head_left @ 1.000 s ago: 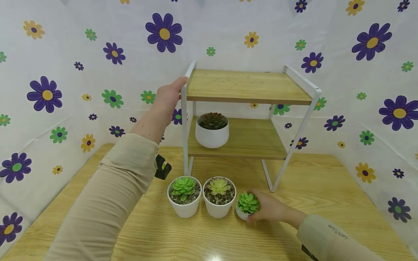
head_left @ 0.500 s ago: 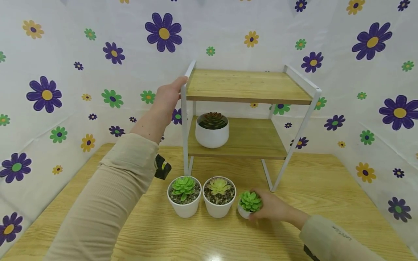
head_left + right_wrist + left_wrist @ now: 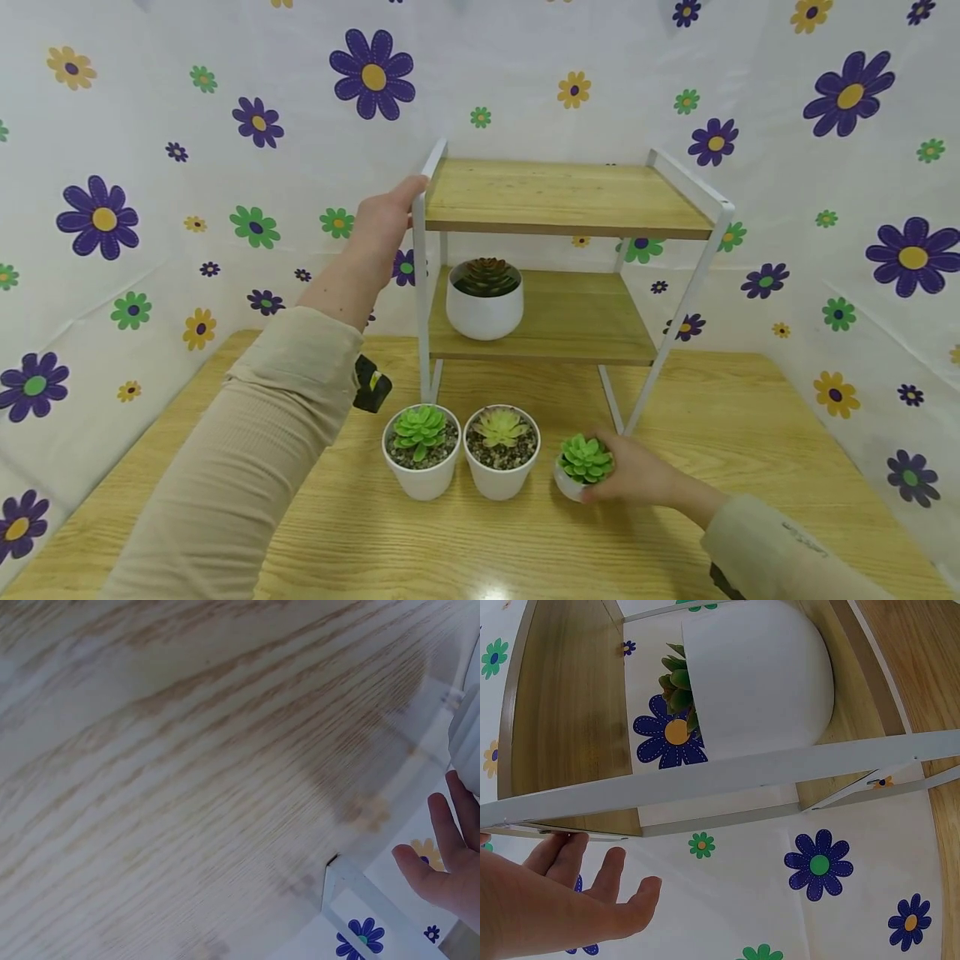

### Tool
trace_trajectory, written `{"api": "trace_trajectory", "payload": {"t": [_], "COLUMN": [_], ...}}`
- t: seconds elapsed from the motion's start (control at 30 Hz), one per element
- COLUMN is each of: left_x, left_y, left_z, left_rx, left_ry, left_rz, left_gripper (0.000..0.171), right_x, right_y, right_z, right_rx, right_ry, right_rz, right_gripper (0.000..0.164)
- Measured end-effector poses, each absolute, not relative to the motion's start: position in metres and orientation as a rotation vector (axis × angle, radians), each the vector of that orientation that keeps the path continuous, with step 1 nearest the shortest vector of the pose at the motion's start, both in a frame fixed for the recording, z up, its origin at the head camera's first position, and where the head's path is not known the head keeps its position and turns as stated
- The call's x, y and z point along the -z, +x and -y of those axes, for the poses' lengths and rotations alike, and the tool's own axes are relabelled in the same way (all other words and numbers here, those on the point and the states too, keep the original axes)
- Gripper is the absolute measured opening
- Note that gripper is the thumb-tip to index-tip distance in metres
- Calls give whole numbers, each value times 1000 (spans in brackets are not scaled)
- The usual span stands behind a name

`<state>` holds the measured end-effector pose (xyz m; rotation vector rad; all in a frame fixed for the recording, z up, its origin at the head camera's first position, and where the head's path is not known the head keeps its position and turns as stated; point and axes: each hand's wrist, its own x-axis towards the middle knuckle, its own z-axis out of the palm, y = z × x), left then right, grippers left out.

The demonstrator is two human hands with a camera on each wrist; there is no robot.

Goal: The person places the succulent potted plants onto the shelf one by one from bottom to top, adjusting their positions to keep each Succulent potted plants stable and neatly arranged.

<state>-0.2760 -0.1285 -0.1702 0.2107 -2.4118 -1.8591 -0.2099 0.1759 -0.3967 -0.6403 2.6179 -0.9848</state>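
My left hand [image 3: 381, 229] holds the upper left corner of a two-tier shelf rack [image 3: 570, 200] with a white metal frame and wooden boards. In the left wrist view, some fingers [image 3: 568, 851] reach the frame while the others hang beside it. My right hand [image 3: 633, 471] grips a small potted succulent [image 3: 587, 458] with bright green leaves, in front of the rack's right leg. Its white ribbed pot [image 3: 469, 742] shows at the right wrist view's edge, against the fingertips. Left of it stand a yellowish-green succulent [image 3: 501, 427] and a green succulent [image 3: 420, 427] in white pots.
A dark succulent in a round white bowl [image 3: 485, 315] stands on the lower board's left side. Behind the rack rises a white backdrop [image 3: 525, 50] with printed flowers. The wooden table [image 3: 375, 542] runs under everything, and a black device [image 3: 371, 385] shows at the left wrist.
My right hand has moved the small potted succulent slightly right, widening the gap to the middle pot. The left hand stays on the rack.
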Motion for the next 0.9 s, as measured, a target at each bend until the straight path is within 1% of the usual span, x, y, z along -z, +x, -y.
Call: {"api": "trace_trajectory", "payload": {"t": [0.17,0.63,0.9], "left_x": [171,171,171], "left_y": [-276,-276,-275], "left_z": [129,128,127], "left_rx": [1850,1845,1837], "left_ry": [213,220,211], "left_rz": [2417,2412,2421], "left_gripper": [58,58,60], "right_x": [393,376,366], "right_y": [-208,-206,-201], "right_z": [-181,-195,-199], "right_rx": [981,995,977], "right_ry": [-612,-670,-689], "right_rz": [-2633,-2635,-2630], "right_gripper": [76,79,70]}}
